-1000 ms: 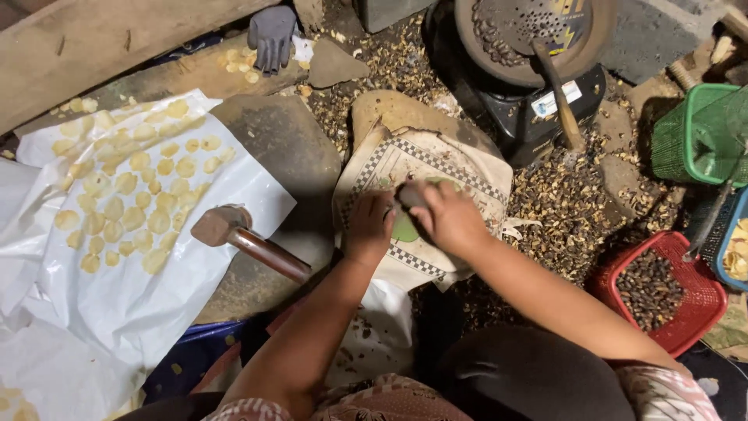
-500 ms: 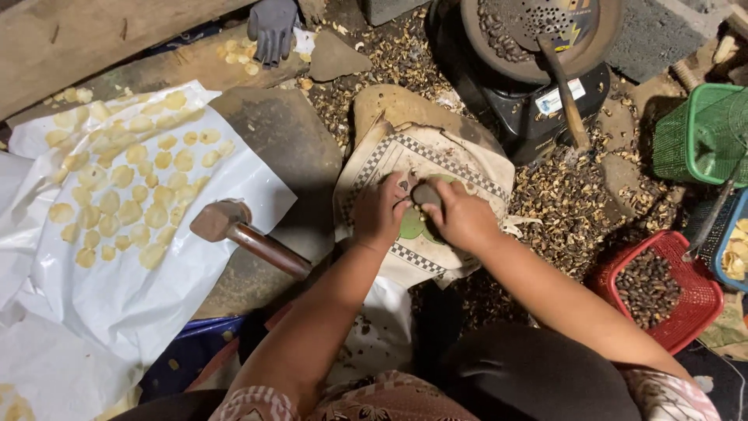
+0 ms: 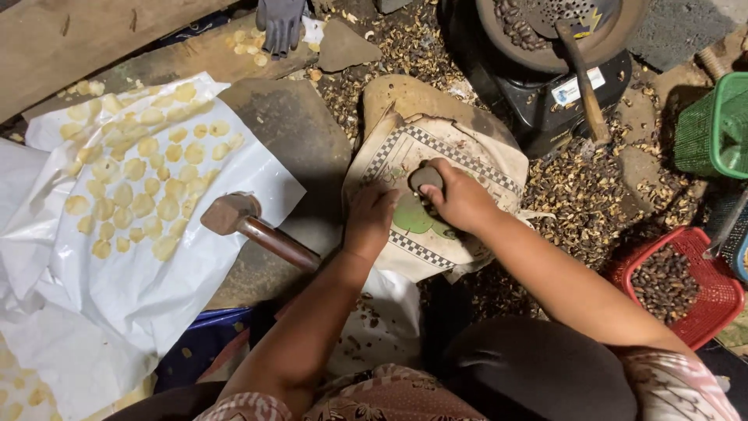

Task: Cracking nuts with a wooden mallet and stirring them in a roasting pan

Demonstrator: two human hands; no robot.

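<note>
A: Hands?
B: Right hand (image 3: 460, 201) wrapped around a dark stone (image 3: 426, 179), pressed on the patterned cloth (image 3: 452, 156). Left hand (image 3: 369, 222) flat, fingers loose, on the same cloth just beside it.
A: Left of that?
B: Hammer (image 3: 253, 228) lying on a stone slab (image 3: 288, 140), head at the white plastic sheet (image 3: 117, 281) with pale flat discs (image 3: 136, 191).
A: Further?
B: Red basket (image 3: 701, 312) of dark nuts at right; black stove (image 3: 553, 70) at top.
</note>
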